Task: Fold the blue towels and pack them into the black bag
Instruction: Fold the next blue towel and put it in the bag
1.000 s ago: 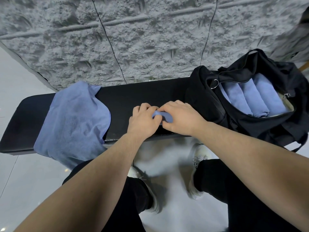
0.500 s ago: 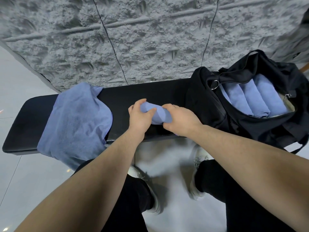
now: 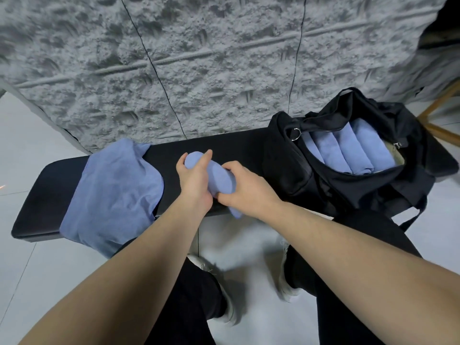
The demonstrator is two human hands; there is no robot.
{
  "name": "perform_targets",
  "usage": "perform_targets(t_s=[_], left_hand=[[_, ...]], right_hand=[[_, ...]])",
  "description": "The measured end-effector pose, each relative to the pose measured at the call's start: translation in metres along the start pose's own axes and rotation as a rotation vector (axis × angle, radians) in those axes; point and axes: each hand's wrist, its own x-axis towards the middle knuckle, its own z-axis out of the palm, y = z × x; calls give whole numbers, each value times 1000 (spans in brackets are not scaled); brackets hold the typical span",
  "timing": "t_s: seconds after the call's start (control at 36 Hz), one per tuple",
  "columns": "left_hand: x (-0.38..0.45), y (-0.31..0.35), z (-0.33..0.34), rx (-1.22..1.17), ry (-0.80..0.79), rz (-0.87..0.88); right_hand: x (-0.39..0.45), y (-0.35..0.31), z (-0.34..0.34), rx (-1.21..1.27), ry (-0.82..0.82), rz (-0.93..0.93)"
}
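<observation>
Three folded towels (image 3: pixel 353 150) sit inside the black bag (image 3: pixel 286 165); left of it, my left hand (image 3: pixel 193 181) and right hand (image 3: pixel 245 188) grasp a rolled towel (image 3: pixel 219 175), with one unfolded towel (image 3: pixel 112 190) remaining.

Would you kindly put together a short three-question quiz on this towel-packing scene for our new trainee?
1. True or false: the black bag stands open with blue towels already inside.
2. What do the left hand and the right hand hold between them?
A) a bag strap
B) a rolled blue towel
C) a shoe
3. What lies spread over the bench on the person's left side?

Key
1. True.
2. B: both hands grip the rolled blue towel above the bench.
3. The loose blue towels, not yet folded, with the near edge hanging over the bench's front.
</observation>
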Motion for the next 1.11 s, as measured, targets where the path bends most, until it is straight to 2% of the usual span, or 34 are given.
perform_targets(t_s=[0.14, 0.25, 0.44, 0.56, 0.67, 0.78, 0.89, 1.0, 1.11], left_hand=[[-13, 2, 8, 29, 16, 51], [-27, 8, 24, 78, -56, 90], [-52, 16, 69, 22, -89, -10], [-68, 19, 97, -13, -64, -53], [-82, 13, 128, 24, -165, -75], [-93, 2, 157, 169, -267, -75], [-96, -15, 181, 379, -333, 62], [-110, -27, 197, 801, -325, 391], [-119, -43, 205, 854, -289, 712]], right_hand=[[-8, -2, -12, 274, -59, 64], [-7, -8, -38, 461, -117, 147], [-13, -3, -79, 711, -166, 147], [-17, 8, -106, 798, -128, 193], [-25, 15, -134, 742, -29, 271], [-32, 29, -165, 796, 77, 426], [-38, 49, -191, 854, 144, 491], [-49, 76, -215, 879, 149, 559], [-56, 103, -231, 875, 143, 643]])
